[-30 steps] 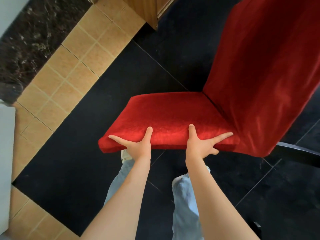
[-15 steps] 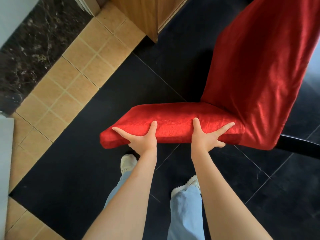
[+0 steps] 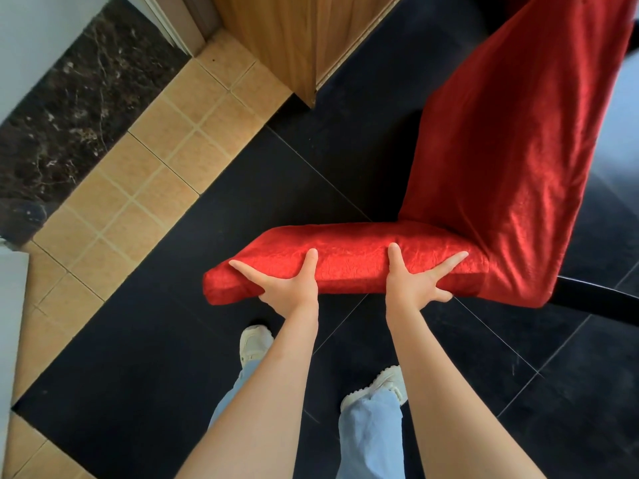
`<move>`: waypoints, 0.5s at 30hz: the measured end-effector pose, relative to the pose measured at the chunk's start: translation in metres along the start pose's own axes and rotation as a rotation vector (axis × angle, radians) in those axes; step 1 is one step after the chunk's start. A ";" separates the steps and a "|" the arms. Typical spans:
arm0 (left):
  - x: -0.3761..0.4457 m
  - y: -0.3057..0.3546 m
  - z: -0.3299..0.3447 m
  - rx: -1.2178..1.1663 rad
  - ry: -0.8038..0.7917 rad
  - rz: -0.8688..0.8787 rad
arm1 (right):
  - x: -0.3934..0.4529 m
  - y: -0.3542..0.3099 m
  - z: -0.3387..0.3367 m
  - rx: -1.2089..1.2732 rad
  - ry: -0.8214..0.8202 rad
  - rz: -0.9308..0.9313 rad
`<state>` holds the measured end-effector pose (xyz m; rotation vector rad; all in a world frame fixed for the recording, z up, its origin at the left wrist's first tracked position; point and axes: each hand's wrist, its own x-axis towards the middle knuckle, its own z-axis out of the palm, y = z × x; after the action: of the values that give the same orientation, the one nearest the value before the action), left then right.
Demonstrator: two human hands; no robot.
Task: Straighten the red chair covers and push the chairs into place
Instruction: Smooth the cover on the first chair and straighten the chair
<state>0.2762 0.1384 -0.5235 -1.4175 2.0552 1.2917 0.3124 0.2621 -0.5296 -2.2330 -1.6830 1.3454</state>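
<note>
free: black floor [image 3: 166,357] left of seat | blocked: wooden cabinet [image 3: 297,39] beyond — chair back [image 3: 511,160] right

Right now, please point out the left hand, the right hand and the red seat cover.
left hand [image 3: 288,292], head view, back of hand.
right hand [image 3: 411,288], head view, back of hand.
red seat cover [image 3: 349,252], head view, front edge.
</note>
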 end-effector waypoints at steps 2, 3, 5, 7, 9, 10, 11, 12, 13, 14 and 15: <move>0.001 0.002 0.001 0.005 -0.016 0.003 | 0.001 -0.002 0.001 -0.008 0.005 -0.004; 0.001 0.004 0.001 0.010 -0.023 0.005 | 0.002 -0.005 0.002 -0.010 0.004 -0.005; 0.001 0.011 0.002 0.016 -0.033 0.010 | 0.002 -0.012 0.004 -0.015 0.001 -0.009; 0.002 0.017 0.005 0.020 -0.028 0.008 | 0.004 -0.017 0.007 -0.033 -0.003 0.011; 0.002 0.024 0.007 0.019 -0.017 0.000 | 0.004 -0.024 0.008 -0.048 -0.007 0.016; 0.001 0.025 0.007 0.015 -0.008 -0.003 | 0.003 -0.026 0.009 -0.056 -0.015 0.017; 0.000 0.026 0.007 0.010 -0.003 -0.009 | 0.004 -0.026 0.008 -0.065 -0.026 0.033; 0.000 0.025 0.007 0.015 0.000 -0.014 | 0.003 -0.025 0.006 -0.082 -0.033 0.052; -0.001 0.025 0.007 0.017 0.001 -0.013 | 0.003 -0.025 0.005 -0.105 -0.038 0.059; -0.001 0.025 0.008 0.016 0.001 -0.009 | 0.003 -0.027 0.004 -0.133 -0.046 0.056; -0.001 0.027 0.007 0.012 -0.005 -0.007 | 0.003 -0.029 0.003 -0.155 -0.058 0.060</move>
<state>0.2518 0.1474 -0.5136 -1.4137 2.0498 1.2771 0.2878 0.2748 -0.5187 -2.3669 -1.8130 1.3480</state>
